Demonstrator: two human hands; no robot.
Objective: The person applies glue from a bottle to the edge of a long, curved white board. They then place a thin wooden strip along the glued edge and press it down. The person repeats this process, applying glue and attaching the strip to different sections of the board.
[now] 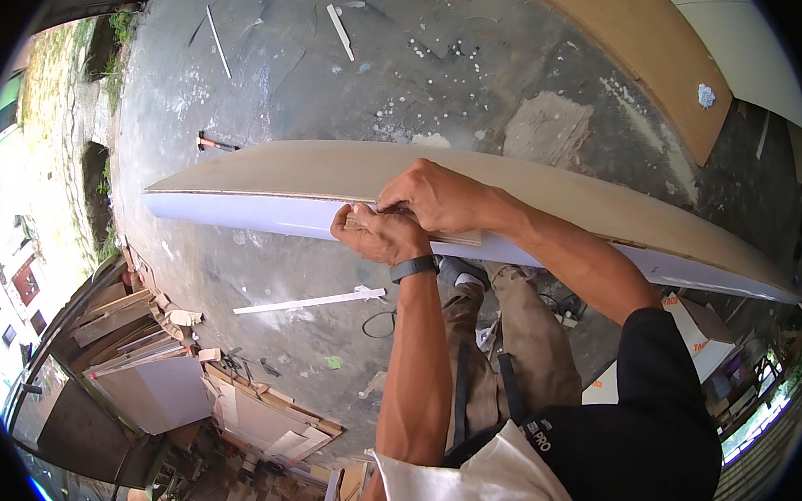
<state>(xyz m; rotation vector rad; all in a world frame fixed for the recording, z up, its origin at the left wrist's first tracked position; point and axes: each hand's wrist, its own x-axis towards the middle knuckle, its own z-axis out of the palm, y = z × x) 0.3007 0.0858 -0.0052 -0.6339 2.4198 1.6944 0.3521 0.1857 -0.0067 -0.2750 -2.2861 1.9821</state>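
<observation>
A long panel (295, 170) with a tan top and a white side runs across in front of us, its near edge just beyond our legs (535, 334). Our left hand (383, 233) curls its fingers at that edge, and our right hand (435, 198) is bunched just beside it; we cannot tell what either pinches. Around us, a hammer (218, 144) lies near the panel's left end, a white strip (312, 302) and a loop of cable (380, 324) lie on our side, and boxes (700, 333) stand below the right part. Scrap wood (130, 327) crowds the left. Beyond the far edge, grey floor (318, 90) stretches toward a brown sheet (645, 43) at upper right.
</observation>
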